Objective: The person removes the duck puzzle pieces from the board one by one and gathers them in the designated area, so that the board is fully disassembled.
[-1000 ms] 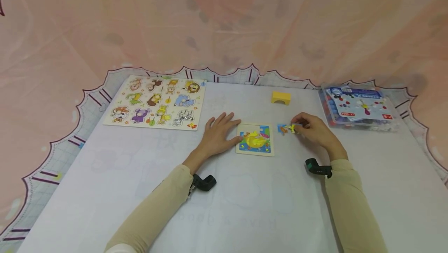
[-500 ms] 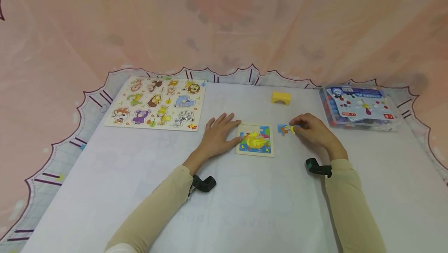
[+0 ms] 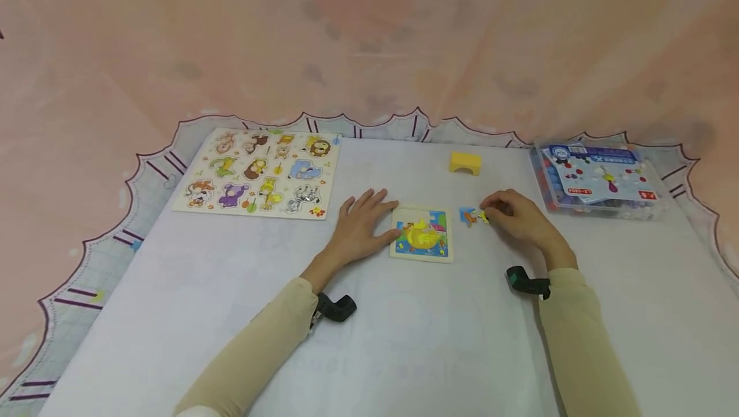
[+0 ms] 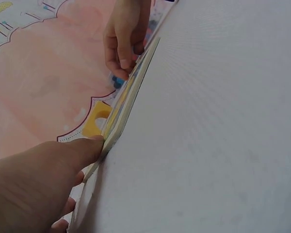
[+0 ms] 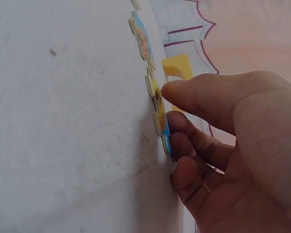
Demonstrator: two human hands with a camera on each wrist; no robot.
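Note:
A small square jigsaw puzzle (image 3: 424,258) with a yellow duck picture lies in its pale wooden frame at mid-table. My left hand (image 3: 362,228) is spread flat at its left side, thumb tip on the frame's edge; the left wrist view shows that thumb (image 4: 94,143) against the rim. To the right lie loose jigsaw pieces (image 3: 467,216), blue, orange and yellow, close together. My right hand (image 3: 514,217) bends over their right end. In the right wrist view, thumb and fingertips pinch at a yellow and blue jigsaw piece (image 5: 161,119) low at the tabletop.
An animal puzzle board (image 3: 288,176) lies at the back left. Behind the loose pieces stands a yellow arch block (image 3: 465,162). A clear plastic box (image 3: 600,176) with a printed sheet and coloured parts sits at the back right, beyond the right hand.
The right thumb and fingers have shifted slightly over the end piece, covering the blue bit that showed between them a second ago. My left hand holds its place; the head view has tilted slightly.

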